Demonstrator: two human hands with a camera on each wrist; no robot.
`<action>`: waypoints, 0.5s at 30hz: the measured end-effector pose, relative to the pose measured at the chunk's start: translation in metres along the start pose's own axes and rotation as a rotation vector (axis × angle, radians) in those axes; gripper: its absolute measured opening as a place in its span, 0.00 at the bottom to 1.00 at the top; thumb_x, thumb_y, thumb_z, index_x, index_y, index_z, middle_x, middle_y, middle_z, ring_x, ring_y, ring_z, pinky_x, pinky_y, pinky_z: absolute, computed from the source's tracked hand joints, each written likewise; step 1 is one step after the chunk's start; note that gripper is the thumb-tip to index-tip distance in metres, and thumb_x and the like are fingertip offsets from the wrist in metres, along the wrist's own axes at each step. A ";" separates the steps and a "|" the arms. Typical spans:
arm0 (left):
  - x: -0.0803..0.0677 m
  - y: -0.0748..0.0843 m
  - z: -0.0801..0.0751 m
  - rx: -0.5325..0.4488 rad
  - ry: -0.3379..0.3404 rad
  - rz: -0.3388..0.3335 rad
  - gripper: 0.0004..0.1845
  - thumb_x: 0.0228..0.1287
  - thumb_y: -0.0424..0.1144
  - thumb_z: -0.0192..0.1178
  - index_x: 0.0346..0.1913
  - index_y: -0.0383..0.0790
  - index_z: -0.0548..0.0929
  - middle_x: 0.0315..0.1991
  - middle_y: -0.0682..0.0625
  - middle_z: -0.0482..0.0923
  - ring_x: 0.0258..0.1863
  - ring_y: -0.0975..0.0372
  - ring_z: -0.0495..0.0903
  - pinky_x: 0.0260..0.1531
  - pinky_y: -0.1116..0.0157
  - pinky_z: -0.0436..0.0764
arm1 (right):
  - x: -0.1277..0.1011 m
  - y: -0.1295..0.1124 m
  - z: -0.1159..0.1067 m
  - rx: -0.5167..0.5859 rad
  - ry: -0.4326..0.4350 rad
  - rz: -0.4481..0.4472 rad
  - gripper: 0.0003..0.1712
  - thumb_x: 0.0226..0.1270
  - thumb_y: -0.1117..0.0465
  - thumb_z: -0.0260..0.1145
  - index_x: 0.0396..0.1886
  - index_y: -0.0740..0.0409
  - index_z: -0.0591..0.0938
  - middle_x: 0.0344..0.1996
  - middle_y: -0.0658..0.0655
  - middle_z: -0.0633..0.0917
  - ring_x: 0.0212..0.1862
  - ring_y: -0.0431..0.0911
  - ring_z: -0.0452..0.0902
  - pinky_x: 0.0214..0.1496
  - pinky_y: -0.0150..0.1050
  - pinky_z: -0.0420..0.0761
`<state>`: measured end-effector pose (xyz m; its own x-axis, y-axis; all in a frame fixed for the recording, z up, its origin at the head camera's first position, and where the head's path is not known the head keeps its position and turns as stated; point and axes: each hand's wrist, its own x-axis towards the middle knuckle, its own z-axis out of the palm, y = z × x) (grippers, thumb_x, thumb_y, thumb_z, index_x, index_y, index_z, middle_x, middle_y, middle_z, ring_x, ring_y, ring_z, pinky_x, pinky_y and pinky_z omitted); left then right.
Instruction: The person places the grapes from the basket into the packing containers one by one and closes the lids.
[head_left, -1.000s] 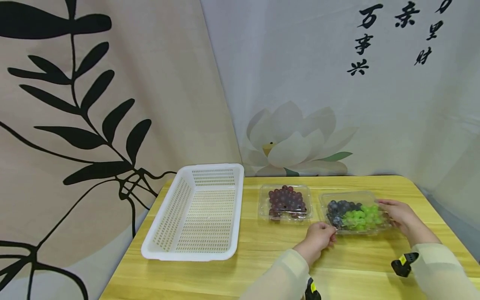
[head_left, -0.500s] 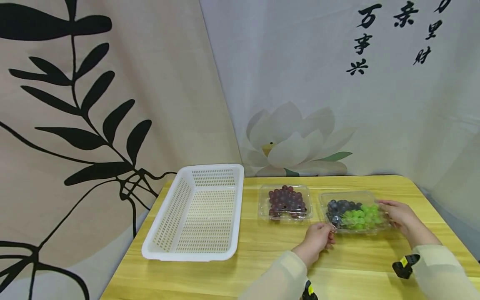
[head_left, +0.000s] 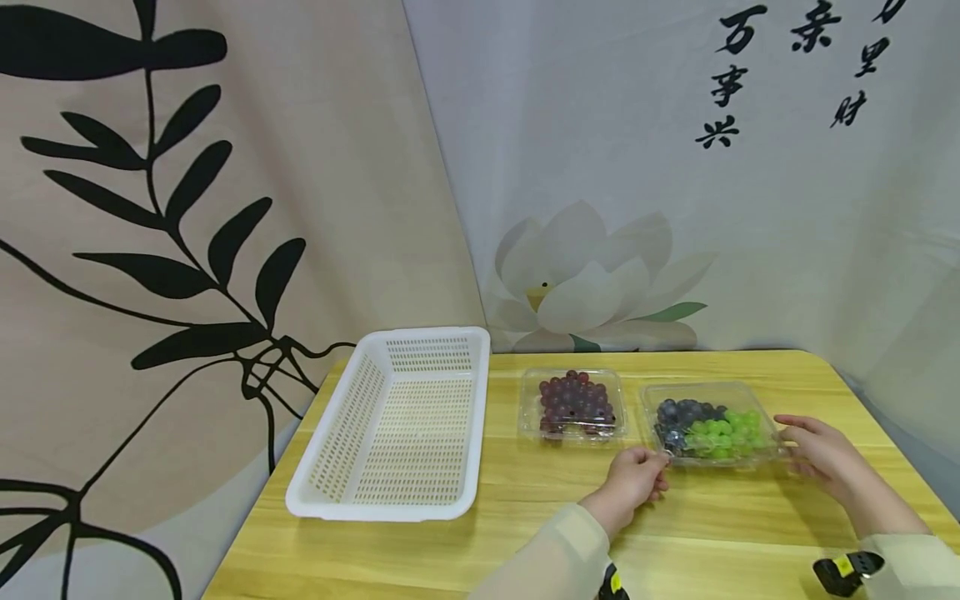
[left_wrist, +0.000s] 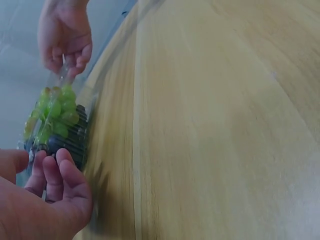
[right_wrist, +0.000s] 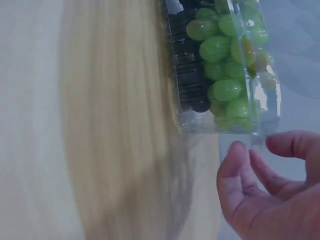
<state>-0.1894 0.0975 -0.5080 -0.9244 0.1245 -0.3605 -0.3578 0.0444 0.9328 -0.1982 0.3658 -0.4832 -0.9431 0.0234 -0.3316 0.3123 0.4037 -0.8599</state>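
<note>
A clear plastic clamshell box [head_left: 712, 392] of dark and green grapes [head_left: 723, 435] lies with its lid down on the table's right part. At its near left corner my left hand [head_left: 633, 479] pinches the rim between thumb and fingers. On the right side my right hand [head_left: 821, 454] has thumb and curled fingertips around the small clear tab [right_wrist: 257, 140] at the box's end. In the left wrist view the green grapes [left_wrist: 56, 111] show between both hands. A second clear clamshell box [head_left: 528, 408], of dark red grapes [head_left: 576, 404], stands to the left, untouched.
A white perforated plastic basket [head_left: 474, 442] stands at the left of the wooden table [head_left: 540, 533]. Behind the table hangs a printed cloth [head_left: 600, 125]. The table's right edge runs close beside my right hand.
My right hand has shifted right and a little toward me, its fingers now farther out on the box's right side. My left hand stays at the corner, and the box keeps its place.
</note>
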 end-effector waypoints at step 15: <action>0.008 0.010 0.018 -0.103 0.077 0.008 0.12 0.71 0.40 0.51 0.32 0.38 0.79 0.18 0.53 0.68 0.17 0.65 0.71 0.15 0.74 0.66 | -0.007 0.013 0.006 0.149 0.074 -0.051 0.32 0.74 0.60 0.49 0.69 0.76 0.54 0.30 0.35 0.78 0.33 0.31 0.79 0.37 0.33 0.83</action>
<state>-0.1974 0.1171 -0.5018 -0.9333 0.0482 -0.3557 -0.3582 -0.0589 0.9318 -0.1874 0.3657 -0.4940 -0.9623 0.0758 -0.2612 0.2719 0.2658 -0.9249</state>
